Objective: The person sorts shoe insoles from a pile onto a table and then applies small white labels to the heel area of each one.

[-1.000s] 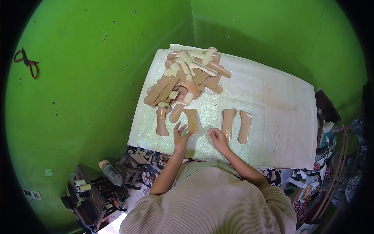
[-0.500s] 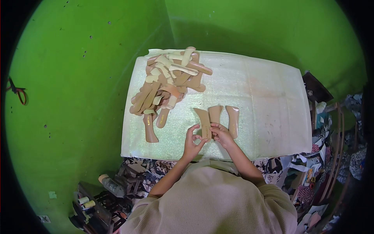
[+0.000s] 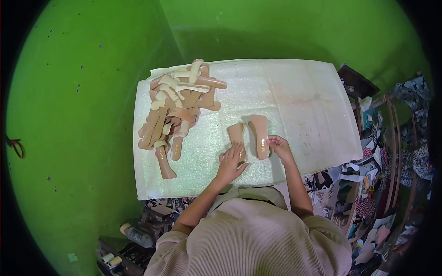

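Observation:
On the white-covered table two tan insoles with gold lettering are near my hands. My left hand (image 3: 230,164) lies over the lower part of the left insole (image 3: 235,132), fingers stretched out along it and thumb apart. Just to its right, my right hand (image 3: 280,148) pinches the edge of another insole (image 3: 258,126) between thumb and fingers. This one stands nearly upright in the view, wide end away from me, its lettering facing up, with a shadow along its left side.
A heap of tan and cream insoles (image 3: 162,120) covers the table's (image 3: 304,124) left side, two lettered ones at its near edge. Green walls (image 3: 258,27) rise behind and left. Cluttered shelves (image 3: 391,152) stand at right; a bottle (image 3: 137,234) lies below left.
My hands have moved apart from the one insole both held. My left hand now rests on the left insole, and my right hand has taken hold of the right one. The view has shifted.

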A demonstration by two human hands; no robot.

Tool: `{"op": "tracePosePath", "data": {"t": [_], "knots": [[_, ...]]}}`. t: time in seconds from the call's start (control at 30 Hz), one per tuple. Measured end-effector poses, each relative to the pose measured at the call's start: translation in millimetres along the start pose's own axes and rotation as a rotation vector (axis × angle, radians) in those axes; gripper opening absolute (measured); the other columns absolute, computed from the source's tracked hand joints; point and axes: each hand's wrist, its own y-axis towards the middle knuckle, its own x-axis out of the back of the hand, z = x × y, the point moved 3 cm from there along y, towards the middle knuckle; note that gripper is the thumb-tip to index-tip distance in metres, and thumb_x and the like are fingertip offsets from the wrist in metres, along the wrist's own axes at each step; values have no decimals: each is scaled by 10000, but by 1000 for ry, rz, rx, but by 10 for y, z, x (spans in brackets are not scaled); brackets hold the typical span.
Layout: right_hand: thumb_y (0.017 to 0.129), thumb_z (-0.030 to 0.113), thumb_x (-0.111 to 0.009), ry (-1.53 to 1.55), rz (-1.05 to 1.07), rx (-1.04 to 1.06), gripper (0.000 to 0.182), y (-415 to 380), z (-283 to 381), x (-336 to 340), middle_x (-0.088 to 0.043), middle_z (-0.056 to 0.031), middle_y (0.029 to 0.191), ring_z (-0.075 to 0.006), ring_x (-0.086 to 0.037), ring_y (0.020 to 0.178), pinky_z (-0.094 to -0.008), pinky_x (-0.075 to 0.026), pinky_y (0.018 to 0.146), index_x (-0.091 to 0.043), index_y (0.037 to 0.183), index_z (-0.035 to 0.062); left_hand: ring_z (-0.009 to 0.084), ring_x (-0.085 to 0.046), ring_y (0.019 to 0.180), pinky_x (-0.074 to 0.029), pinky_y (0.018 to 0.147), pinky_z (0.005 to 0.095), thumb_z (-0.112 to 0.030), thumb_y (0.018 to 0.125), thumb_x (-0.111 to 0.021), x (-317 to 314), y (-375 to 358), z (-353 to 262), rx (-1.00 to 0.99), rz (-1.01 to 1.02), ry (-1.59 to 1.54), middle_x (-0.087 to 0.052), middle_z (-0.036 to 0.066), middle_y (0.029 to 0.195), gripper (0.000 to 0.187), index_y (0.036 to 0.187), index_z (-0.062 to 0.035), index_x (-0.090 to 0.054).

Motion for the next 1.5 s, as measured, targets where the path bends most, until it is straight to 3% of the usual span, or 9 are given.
{"op": "tracePosePath", "data": {"t": [0.23, 0.33, 0.43, 0.53, 0.63, 0.93, 1.13, 1.5], "knots": [[790, 39, -610, -30, -36, 14, 166, 117, -386, 47, -612, -39, 832, -92, -553, 750, -214, -447, 729, -596, 947, -15, 326, -498, 1050, -293, 889, 449, -309, 736, -639, -169, 201, -22, 29, 143, 89, -269, 220, 1344, 782, 1366, -119, -215], [795, 27, -594, -43, -45, 56, 148, 198, -528, 75, -610, -42, 815, -88, -553, 729, -207, -448, 694, -595, 934, -24, 340, -423, 1138, -314, 884, 467, -351, 739, -636, -206, 244, -3, -4, 196, 139, -265, 242, 1334, 803, 1366, -109, -198], [800, 11, -572, -77, -67, 114, 128, 244, -601, 97, -607, -46, 777, -88, -556, 685, -203, -451, 644, -593, 916, -38, 346, -519, 1002, -324, 872, 429, -309, 703, -671, -262, 263, 1, -57, 164, 194, -217, 244, 1370, 824, 1366, -128, -216], [794, 1, -570, -120, -80, 121, 119, 292, -637, 106, -608, -50, 782, -91, -559, 695, -207, -451, 653, -592, 903, -40, 334, -529, 968, -335, 865, 406, -328, 690, -681, -298, 293, -11, -103, 152, 223, -204, 250, 1377, 819, 1356, -131, -247], [792, -8, -567, -156, -106, 117, 122, 302, -633, 80, -606, -53, 803, -93, -556, 715, -210, -450, 677, -588, 908, -42, 365, -486, 1068, -343, 879, 453, -388, 683, -679, -282, 306, -45, -85, 204, 209, -222, 264, 1359, 824, 1347, -132, -263], [762, -4, -594, -261, -184, 137, 135, 297, -619, 54, -588, -49, 753, -92, -548, 677, -218, -453, 643, -572, 892, -33, 331, -531, 971, -340, 859, 442, -407, 675, -678, -351, 300, -54, -136, 195, 295, -205, 242, 1377, 726, 1298, -193, -371], [739, 53, -629, -323, -220, 152, 206, 265, -594, 49, -587, -63, 738, -123, -550, 659, -254, -454, 628, -567, 924, -11, 354, -502, 1004, -325, 878, 473, -427, 685, -665, -412, 279, -67, -174, 192, 378, -182, 205, 1400, 698, 1298, -249, -384], [728, 66, -633, -396, -254, 200, 206, 196, -509, -15, -542, -46, 672, -124, -517, 607, -262, -441, 595, -551, 907, 5, 351, -480, 1009, -317, 876, 480, -490, 696, -628, -511, 290, -101, -203, 260, 542, -178, 170, 1416, 651, 1268, -250, -429]]}}
